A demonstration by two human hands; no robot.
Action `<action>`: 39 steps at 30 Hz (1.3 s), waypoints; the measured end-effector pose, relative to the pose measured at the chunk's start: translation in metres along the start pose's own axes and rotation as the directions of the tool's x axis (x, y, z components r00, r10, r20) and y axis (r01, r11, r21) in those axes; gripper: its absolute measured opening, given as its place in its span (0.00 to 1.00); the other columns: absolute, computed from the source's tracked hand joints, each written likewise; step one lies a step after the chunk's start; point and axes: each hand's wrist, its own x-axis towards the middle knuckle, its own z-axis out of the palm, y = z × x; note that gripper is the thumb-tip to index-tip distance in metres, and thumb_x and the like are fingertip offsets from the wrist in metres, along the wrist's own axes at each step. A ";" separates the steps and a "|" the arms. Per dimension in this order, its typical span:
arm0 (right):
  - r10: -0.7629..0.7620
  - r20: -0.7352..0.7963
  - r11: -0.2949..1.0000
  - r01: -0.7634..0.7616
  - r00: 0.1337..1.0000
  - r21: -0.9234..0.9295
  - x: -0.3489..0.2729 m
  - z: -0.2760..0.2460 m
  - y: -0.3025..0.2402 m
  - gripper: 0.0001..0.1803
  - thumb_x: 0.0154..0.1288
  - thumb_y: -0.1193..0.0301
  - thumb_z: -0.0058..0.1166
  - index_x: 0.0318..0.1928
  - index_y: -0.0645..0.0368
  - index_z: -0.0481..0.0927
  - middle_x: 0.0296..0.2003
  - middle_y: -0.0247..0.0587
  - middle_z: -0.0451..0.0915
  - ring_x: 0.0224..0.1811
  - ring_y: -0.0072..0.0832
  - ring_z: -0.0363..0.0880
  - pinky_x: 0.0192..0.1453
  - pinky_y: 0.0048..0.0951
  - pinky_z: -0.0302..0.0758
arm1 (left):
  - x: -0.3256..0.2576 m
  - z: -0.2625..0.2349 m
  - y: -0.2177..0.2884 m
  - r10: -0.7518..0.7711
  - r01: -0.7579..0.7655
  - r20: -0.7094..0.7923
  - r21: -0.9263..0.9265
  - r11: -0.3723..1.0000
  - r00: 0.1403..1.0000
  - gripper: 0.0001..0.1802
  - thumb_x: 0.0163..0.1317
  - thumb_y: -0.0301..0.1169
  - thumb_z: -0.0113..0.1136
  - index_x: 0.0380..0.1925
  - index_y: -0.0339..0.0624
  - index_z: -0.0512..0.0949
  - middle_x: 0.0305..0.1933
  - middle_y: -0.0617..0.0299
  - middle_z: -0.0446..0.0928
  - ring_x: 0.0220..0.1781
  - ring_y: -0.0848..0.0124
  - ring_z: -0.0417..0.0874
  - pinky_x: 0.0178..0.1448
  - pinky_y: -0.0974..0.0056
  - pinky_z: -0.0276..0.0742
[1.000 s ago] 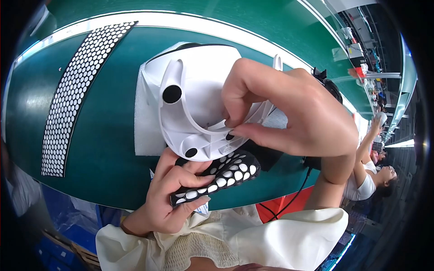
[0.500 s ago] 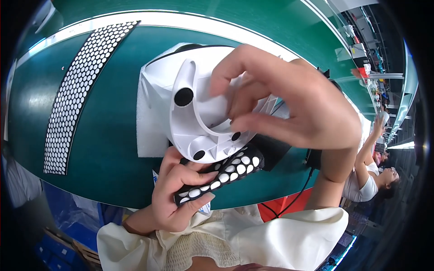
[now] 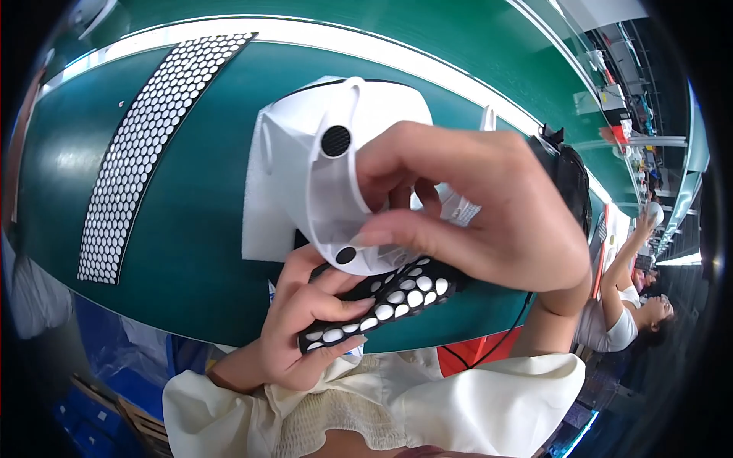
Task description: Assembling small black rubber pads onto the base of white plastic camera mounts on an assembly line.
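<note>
A white plastic housing (image 3: 328,202) with a curved rim stands tilted on a white foam block (image 3: 263,229). Round black pads (image 3: 336,141) sit on its rim; one is near the low front edge. My right hand (image 3: 489,202) reaches over the housing from the right, fingers curled into its opening and thumb against the front rim, gripping it there. The fingertips are partly hidden. In front of the housing, my left hand (image 3: 305,320) pinches a folded black sheet of white round dots (image 3: 393,305) between thumb and fingers.
A long black strip of white dots (image 3: 137,164) lies on the green table (image 3: 206,191) at the left. Black bagged material (image 3: 573,179) and a cable (image 3: 519,320) are at the right. Another person (image 3: 622,320) sits at the far right; blue bins (image 3: 130,366) stand below left.
My right hand has come down and in, its thumb now at the housing's front rim. The housing and dot strip sit slightly further right in view. My left hand keeps hold of the folded sheet.
</note>
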 end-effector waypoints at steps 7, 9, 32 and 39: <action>0.012 -0.006 0.998 -0.012 1.000 0.070 0.002 0.007 0.004 0.10 0.47 0.76 0.60 0.31 0.63 0.73 0.23 0.34 0.73 0.24 0.21 0.72 0.27 0.19 0.65 | 0.006 0.002 -0.001 0.051 -0.051 -0.002 -0.097 0.994 0.999 0.13 0.51 0.16 0.53 0.38 0.31 0.68 0.56 0.42 0.50 0.61 0.47 0.61 0.63 0.51 0.58; 0.009 -0.007 0.997 -0.009 1.000 0.071 0.003 0.008 0.004 0.10 0.47 0.76 0.60 0.30 0.63 0.72 0.23 0.34 0.73 0.24 0.21 0.71 0.27 0.19 0.65 | 0.006 0.001 -0.001 0.061 -0.061 0.003 -0.087 0.994 0.998 0.13 0.51 0.17 0.53 0.38 0.31 0.68 0.56 0.42 0.50 0.61 0.47 0.61 0.63 0.51 0.58; 0.007 0.086 0.993 -0.017 0.996 0.115 0.002 0.003 0.003 0.13 0.45 0.79 0.59 0.33 0.64 0.70 0.26 0.34 0.71 0.25 0.22 0.71 0.29 0.20 0.67 | 0.009 -0.005 0.005 0.069 -0.077 0.057 0.148 0.986 0.996 0.11 0.51 0.17 0.52 0.37 0.29 0.68 0.54 0.44 0.53 0.59 0.49 0.63 0.61 0.53 0.61; -0.021 0.085 0.994 0.012 0.996 0.111 0.003 0.004 0.002 0.15 0.42 0.77 0.62 0.31 0.64 0.70 0.26 0.34 0.71 0.26 0.22 0.70 0.30 0.19 0.67 | 0.009 -0.006 0.008 0.054 -0.067 0.075 0.189 0.980 0.996 0.12 0.50 0.17 0.53 0.38 0.29 0.69 0.54 0.45 0.53 0.59 0.50 0.63 0.61 0.54 0.61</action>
